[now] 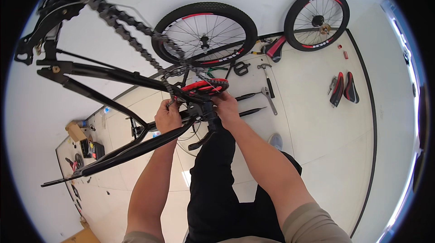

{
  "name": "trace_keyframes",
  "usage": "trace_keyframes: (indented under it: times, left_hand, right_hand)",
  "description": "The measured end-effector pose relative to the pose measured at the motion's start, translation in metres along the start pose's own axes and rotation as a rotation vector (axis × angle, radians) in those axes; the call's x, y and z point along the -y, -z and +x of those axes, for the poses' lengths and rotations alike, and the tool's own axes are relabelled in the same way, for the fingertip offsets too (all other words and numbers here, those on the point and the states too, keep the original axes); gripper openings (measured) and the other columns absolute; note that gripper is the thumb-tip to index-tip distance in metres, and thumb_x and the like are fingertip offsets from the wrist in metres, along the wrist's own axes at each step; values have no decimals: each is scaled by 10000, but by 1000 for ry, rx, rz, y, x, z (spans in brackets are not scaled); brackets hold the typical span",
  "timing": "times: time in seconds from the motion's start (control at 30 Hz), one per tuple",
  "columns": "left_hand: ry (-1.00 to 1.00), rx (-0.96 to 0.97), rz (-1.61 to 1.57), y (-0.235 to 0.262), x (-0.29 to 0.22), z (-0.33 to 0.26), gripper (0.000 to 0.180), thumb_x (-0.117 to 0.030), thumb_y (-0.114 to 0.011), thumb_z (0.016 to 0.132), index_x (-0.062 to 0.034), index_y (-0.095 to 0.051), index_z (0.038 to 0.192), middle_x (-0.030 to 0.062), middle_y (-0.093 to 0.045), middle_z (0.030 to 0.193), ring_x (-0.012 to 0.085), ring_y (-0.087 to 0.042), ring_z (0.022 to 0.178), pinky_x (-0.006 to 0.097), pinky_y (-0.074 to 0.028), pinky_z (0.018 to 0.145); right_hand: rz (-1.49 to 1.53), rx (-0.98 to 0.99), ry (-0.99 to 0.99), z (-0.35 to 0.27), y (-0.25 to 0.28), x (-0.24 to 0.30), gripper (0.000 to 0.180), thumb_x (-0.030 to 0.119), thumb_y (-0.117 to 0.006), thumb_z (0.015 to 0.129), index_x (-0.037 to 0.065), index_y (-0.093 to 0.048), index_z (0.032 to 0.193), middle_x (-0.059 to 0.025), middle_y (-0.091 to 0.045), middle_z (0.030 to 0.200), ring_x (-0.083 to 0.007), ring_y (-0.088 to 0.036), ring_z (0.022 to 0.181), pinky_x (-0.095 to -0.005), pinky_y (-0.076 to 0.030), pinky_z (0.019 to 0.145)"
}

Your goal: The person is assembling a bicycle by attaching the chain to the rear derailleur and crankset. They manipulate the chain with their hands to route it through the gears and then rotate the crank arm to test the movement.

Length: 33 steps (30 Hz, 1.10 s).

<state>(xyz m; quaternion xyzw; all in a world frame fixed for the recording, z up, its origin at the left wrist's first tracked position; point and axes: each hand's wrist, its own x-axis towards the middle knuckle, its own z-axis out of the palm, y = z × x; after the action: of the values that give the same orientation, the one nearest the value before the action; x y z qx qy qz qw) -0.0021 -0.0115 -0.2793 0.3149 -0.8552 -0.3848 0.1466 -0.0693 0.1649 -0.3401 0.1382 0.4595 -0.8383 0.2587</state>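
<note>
Over the person's legs, above the floor (326, 152), lies a black bicycle frame (120, 76). The left hand (167, 116) curls beside the chain (131, 41); the right hand (226, 108) reaches behind the red chainring (204, 87). Hidden fingertips leave both grips unclear. Two wheels (205, 42) stand along the floor's far edge.

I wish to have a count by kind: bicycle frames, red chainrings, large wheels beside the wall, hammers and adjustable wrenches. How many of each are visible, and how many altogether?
Bicycle frames: 1
Red chainrings: 1
Large wheels: 2
Hammers: 1
Adjustable wrenches: 1
Total: 6
</note>
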Motion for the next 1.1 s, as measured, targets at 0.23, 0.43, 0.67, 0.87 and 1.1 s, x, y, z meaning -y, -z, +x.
trace_keyframes:
  times: [0.23,0.43,0.67,0.87,1.1]
  left_hand:
    - [-16,5,-54,0,-4,-1,296,-293,-547,993,-19,-653,960,96,-712,787,170,-658,710,322,-480,639]
    - [5,-65,-162,-2,-17,-4,277,-266,-521,1018,-10,-595,940,96,-711,801,148,-644,704,290,-477,633]
    - [-44,-30,30,-2,1,4,194,-223,-651,926,-37,-625,972,94,-720,809,187,-673,718,328,-494,669]
    - [-19,-69,55,-4,0,1,157,-184,-694,862,-72,-662,967,104,-731,802,236,-711,727,345,-522,667]
    - [46,-84,151,-1,-32,-14,175,-184,-709,816,-69,-694,947,87,-729,783,224,-704,699,335,-535,679]
  right_hand:
    - [-119,-55,11,8,2,-13,230,50,-575,918,46,-650,1135,-20,-661,999,-114,-594,841,-281,-472,673]
    - [-72,-19,-44,1,-5,-1,203,49,-566,924,23,-655,1105,-29,-648,924,-110,-569,779,-262,-440,674]
    - [-76,-51,-134,2,-7,4,191,42,-572,915,-21,-644,1081,-78,-674,934,-137,-623,769,-279,-489,695]
    - [32,-22,-157,6,-3,0,168,52,-635,888,-4,-658,1045,-29,-660,867,-108,-586,723,-257,-460,658]
    - [108,-48,-211,5,-6,3,140,21,-606,894,45,-667,1018,-22,-660,858,-116,-601,690,-272,-460,612]
